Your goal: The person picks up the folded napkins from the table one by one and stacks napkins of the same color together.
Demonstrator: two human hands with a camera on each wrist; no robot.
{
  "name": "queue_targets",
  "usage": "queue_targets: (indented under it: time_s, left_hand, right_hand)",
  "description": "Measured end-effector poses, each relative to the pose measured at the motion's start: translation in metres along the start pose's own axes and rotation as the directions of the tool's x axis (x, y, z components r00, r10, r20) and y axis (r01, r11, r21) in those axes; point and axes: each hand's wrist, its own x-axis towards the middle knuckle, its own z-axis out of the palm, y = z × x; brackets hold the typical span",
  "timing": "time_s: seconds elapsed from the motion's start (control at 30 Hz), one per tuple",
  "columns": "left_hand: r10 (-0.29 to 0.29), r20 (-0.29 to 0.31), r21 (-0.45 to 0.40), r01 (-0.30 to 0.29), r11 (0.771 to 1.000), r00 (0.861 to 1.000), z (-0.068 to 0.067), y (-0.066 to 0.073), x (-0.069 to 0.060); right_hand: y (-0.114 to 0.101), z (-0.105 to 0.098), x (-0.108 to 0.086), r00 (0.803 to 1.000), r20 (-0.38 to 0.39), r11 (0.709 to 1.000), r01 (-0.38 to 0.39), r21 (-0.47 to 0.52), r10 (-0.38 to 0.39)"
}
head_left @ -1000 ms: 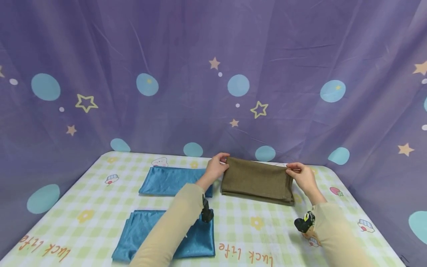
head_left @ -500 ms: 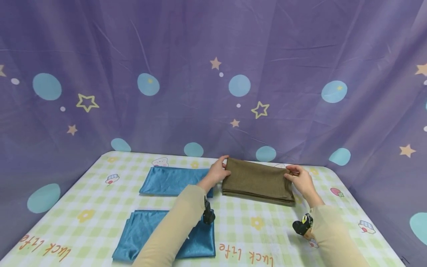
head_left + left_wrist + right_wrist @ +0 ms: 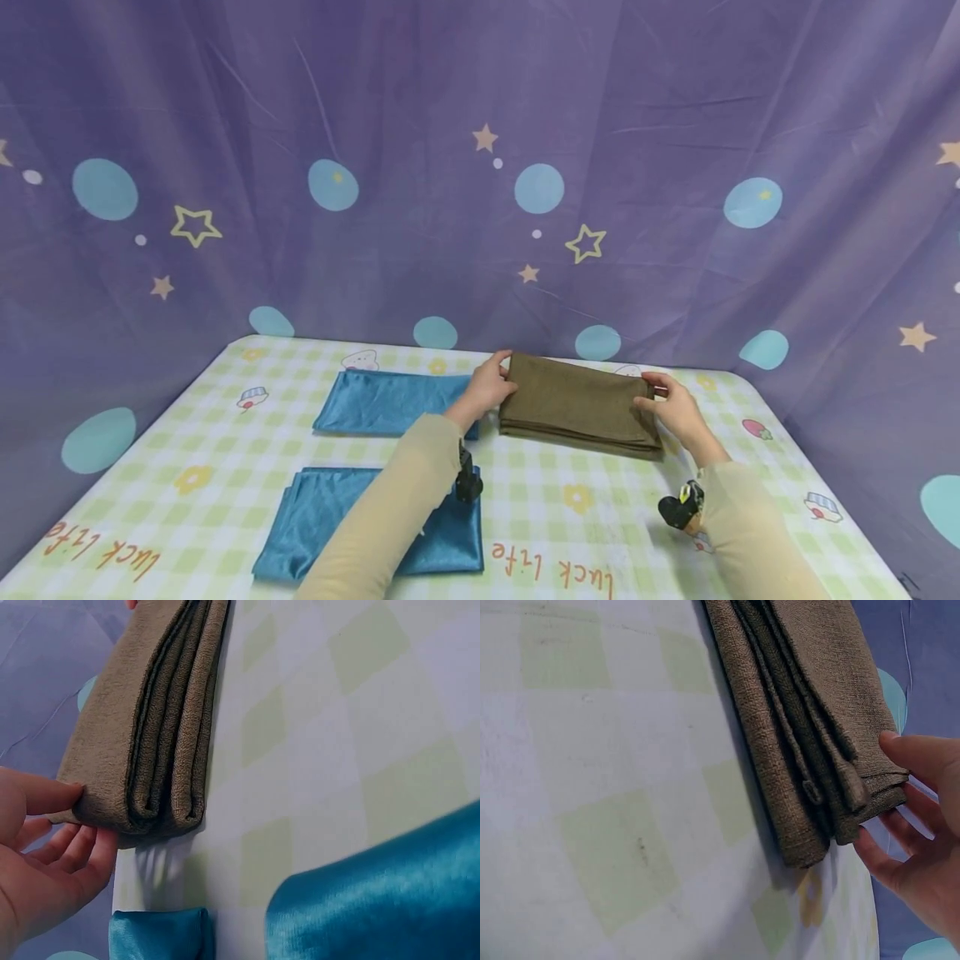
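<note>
brown cloth (image 3: 577, 404), folded into a flat, layered rectangle, lies toward the back edge of the table (image 3: 525, 475), a little right of centre in my head view. i see its open folds stacked along the near side, and its right end slants slightly closer to me than its left.

my left hand (image 3: 487, 390) pinches the left end: the left wrist view shows me the thumb pressed on top and the fingers tucked at the edge beneath. my right hand (image 3: 677, 410) pinches the other end the same way, thumb above, the fingers slightly apart under the layers.

to the left, i have two folded blue cloths, both shiny. the rear blue cloth (image 3: 393, 404) sits just beside the brown one, its right end partly hidden by my left wrist. the front blue cloth (image 3: 322, 517) lies nearer to me, with my left sleeve (image 3: 390, 508) crossing over it. green and white checks cover the tabletop, and a purple curtain (image 3: 450, 100) with stars and pale blue ovals hangs behind.
</note>
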Motion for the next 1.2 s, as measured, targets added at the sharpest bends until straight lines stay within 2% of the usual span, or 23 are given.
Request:
queue_targets:
  time_s: [0.13,0.33,0.57,0.83,1.0,1.2]
  left_hand:
    - [-0.015,0.003,-0.007,0.015,1.0,1.0,0.001,-0.001,0.0]
    - [-0.019,0.002,-0.003,0.019,1.0,1.0,0.001,-0.005,0.0]
    - [-0.061,0.03,0.033,0.06,0.998,0.998,-0.001,-0.008,-0.005]
    - [-0.063,0.031,0.013,0.063,0.998,0.998,-0.001,-0.013,-0.009]
    - [-0.051,0.03,0.028,0.05,0.998,0.998,0.001,-0.015,-0.008]
    - [-0.067,0.052,0.041,0.065,0.997,0.996,0.003,-0.016,-0.007]
  right_hand:
    - [0.003,0.001,0.002,0.999,0.036,1.0,-0.013,0.012,0.013]
    - [0.007,0.003,0.003,1.0,0.025,1.0,0.006,0.004,-0.006]
    - [0.013,0.01,0.0,0.999,0.046,1.0,-0.01,-0.009,0.01]
    - [0.015,0.014,0.002,0.999,0.047,0.999,-0.008,-0.031,0.01]
    - [0.017,0.014,0.002,0.998,0.063,0.999,-0.017,-0.036,0.02]
    - [0.017,0.012,0.001,0.996,0.09,0.999,-0.022,-0.038,0.025]
